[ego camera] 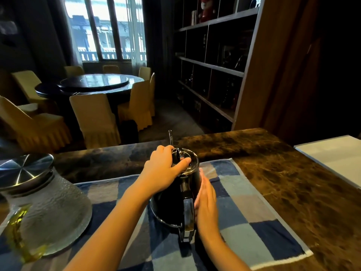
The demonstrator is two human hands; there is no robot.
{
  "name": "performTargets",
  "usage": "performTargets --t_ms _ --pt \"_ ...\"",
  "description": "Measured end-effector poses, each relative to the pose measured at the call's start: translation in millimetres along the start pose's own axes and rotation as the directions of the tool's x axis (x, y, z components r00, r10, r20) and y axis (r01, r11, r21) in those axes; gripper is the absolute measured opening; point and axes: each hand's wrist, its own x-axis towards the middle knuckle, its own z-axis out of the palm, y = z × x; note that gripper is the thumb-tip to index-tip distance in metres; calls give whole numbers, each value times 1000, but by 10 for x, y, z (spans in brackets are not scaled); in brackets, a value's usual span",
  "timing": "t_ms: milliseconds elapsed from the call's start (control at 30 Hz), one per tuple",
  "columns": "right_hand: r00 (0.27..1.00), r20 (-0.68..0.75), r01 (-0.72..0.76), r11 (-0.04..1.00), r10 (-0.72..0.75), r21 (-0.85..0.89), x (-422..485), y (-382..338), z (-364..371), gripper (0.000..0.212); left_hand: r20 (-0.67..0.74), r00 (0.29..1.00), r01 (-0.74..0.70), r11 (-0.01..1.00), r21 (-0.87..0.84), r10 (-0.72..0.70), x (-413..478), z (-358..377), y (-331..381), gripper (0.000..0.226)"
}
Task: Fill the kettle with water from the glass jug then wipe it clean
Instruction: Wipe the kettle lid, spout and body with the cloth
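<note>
1. Black kettle [175, 202] stands centre on checked towel [254, 212]; glass jug [46, 212] at 9 o'clock.
2. Left hand [166, 169] fingers curled narrow on lid [187, 159].
3. Right hand [207, 204] flat against kettle's side.
4. Advice: brace the body, lift lid straight.

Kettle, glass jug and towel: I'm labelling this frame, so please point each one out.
kettle [172, 204], head view, on its dark body.
glass jug [56, 208], head view, on its textured glass wall.
towel [254, 222], head view, on a bare blue check right of the kettle.

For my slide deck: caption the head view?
Left hand on the kettle lid, right hand steadying its side, glass jug beside on checked towel.
</note>
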Motion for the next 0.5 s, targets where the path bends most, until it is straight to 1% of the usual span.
performTargets --t_ms 33,67,100,133,167,200,267,300,333,433,500 --pt "998 8 59 998 -59 -25 -46 -26 10 39 -8 1000 1 1000 2 -1 -3 8 9 56" --pt "987 49 159 985 -156 -68 -87 -96 18 41 -19 1000 -3 1000 1 3 -3 21 12 55" --pt "963 101 258 963 -249 -83 -85 -202 34 41 -29 1000 -5 1000 -4 4 -5 31 12 53" --pt "937 149 327 943 -316 -57 -52 -331 59 39 -38 999 -5 1000 -18 4 -5 37 13 51" --pt "910 197 372 928 -364 -2 7 -477 93 36 -40 999 -1 999 -32 0 -4 41 10 49" --pt "889 213 408 912 -405 29 107 -552 113 35 -42 999 1 999 -43 -3 -3 42 8 48" --pt "873 187 458 889 -450 2 261 -635 167 38 -34 999 4 998 -60 -6 -12 34 14 48" --pt "876 178 456 890 -448 -4 326 -595 184 41 -30 1000 4 998 -67 -6 -18 26 18 48" --pt "894 172 422 906 -414 -13 351 -523 177 43 -28 1000 4 998 -70 -6 -23 25 15 49" --pt "967 74 248 968 -245 -29 294 -224 71 37 -34 999 8 998 -63 -10 -41 26 23 52" --pt "992 10 125 992 -125 -2 214 -61 -13 32 -34 999 14 998 -54 -16 -48 31 36 54"
